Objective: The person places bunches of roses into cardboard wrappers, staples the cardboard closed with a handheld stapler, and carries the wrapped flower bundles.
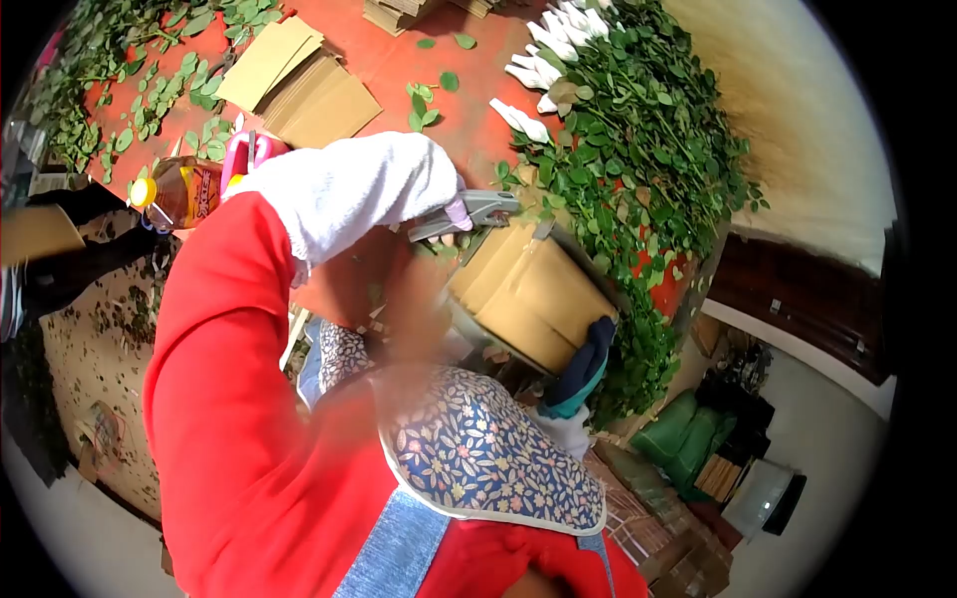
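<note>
My left hand (457,213), under a white towelling cover, grips a grey stapler (490,206). The stapler's nose is at the upper edge of a folded brown cardboard wrapper (533,289). On the wrapper's lower right edge, my right hand (586,364) in a dark blue and green glove holds it. The right hand's fingers are partly hidden, and whatever is inside the wrapper does not show. Just beyond the cardboard lies a big heap of leafy green stems (638,169) with white-wrapped ends (558,40).
Flat cardboard sheets (309,95) are stacked on the red table (404,75), amid loose leaves. A yellow-capped bottle (189,191) and a pink container (251,151) stand left of the stapler. More leafy cuttings (75,95) lie far left. Green sacks (688,439) sit lower right.
</note>
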